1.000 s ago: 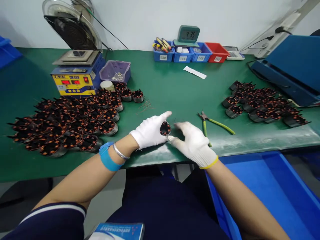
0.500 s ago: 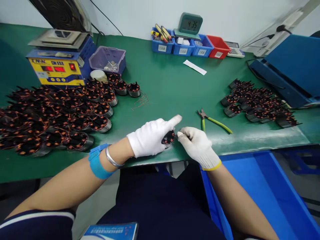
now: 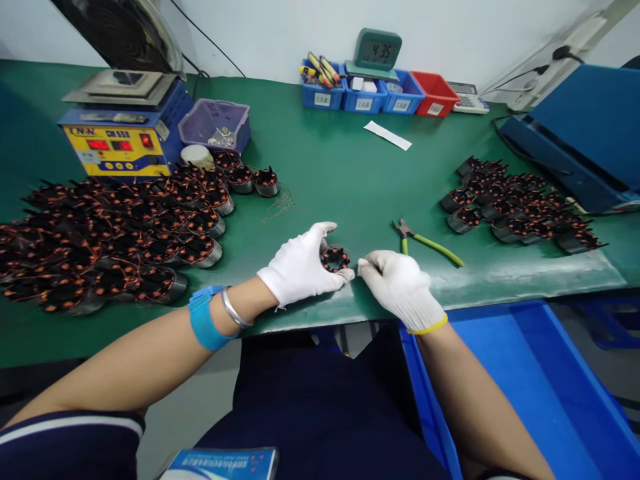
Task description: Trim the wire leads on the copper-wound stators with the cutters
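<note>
Stator [image 3: 335, 253], copper-wound and ring-shaped, is facing open end up near the front edge of the green-topped bench [image 3: 325, 200]; whether its base is touching the surface is hidden. The gloved left hand [image 3: 300, 267] is cupping it, thumb lying along the near side and fingers curving round the back, so the ring is sitting in the crook between them. The gloved right hand [image 3: 397, 285] is hovering just beside it, thumb and fingertip pressing together; whether anything thin is running between them is too fine to tell. Judging by that pose, the step in hand is calling for close fingertip work at the rim. The left hand is likely serving best when bearing on the outer wall, since squeezing the copper loops could be bending them. Working from the very tips of the right fingers, with the wrist low, is probably giving the steadiest control. Just beyond, green-handled cutting pliers [image 3: 408, 233] are lying partly behind the right hand, so watching the knuckles there is sensible. Farther back, wire snippets [image 3: 283, 204] are lying loose, well apart from the work, between a larger left cluster of stators [image 3: 150, 230] and a smaller right cluster [image 3: 520, 203]. Along the wall, a digital clock [image 3: 379, 51] is showing 4:35.
</note>
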`<state>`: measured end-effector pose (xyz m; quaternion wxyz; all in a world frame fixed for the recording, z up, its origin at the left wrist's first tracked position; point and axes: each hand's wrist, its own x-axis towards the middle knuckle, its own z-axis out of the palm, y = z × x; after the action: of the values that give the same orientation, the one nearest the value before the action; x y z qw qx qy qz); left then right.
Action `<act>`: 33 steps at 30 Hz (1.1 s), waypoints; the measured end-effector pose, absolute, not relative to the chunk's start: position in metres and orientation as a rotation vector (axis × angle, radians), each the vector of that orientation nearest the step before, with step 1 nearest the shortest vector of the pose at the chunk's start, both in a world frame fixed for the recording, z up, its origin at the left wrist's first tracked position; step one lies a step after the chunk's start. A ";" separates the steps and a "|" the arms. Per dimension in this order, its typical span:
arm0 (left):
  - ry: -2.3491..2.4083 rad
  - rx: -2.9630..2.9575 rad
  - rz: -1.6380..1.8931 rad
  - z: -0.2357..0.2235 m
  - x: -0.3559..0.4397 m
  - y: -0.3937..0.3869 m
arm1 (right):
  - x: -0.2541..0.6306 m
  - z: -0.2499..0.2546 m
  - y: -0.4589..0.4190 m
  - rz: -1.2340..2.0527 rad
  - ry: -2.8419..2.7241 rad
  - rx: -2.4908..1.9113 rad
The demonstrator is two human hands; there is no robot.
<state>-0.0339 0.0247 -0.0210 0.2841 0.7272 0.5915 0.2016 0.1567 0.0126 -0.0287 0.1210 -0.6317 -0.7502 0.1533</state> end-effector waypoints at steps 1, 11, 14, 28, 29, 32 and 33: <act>1.560 1.946 0.542 -0.022 -0.035 0.026 | 0.158 -0.028 0.017 0.446 -2.139 -1.885; 1.317 1.829 0.538 -0.025 -0.047 0.036 | 0.150 -0.022 0.048 0.701 -2.031 -1.859; 1.304 1.838 0.530 -0.023 -0.047 0.037 | 0.146 -0.021 0.053 0.732 -1.940 -1.836; 1.307 1.961 0.440 -0.022 -0.051 0.043 | 0.177 -0.011 0.021 0.904 -1.893 -1.811; 1.301 1.987 0.427 -0.022 -0.051 0.044 | 0.175 -0.005 0.014 0.732 -1.936 -1.827; 1.262 2.116 0.364 -0.021 -0.052 0.045 | 0.160 0.008 -0.004 0.501 -2.051 -1.583; 1.255 2.164 0.331 -0.021 -0.052 0.046 | 0.154 0.008 -0.007 0.534 -2.134 -1.487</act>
<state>-0.0518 0.0458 -0.0209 0.3043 0.8168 0.4739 0.1251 0.1539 -0.0071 0.0077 0.2408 -0.5435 -0.7801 0.1952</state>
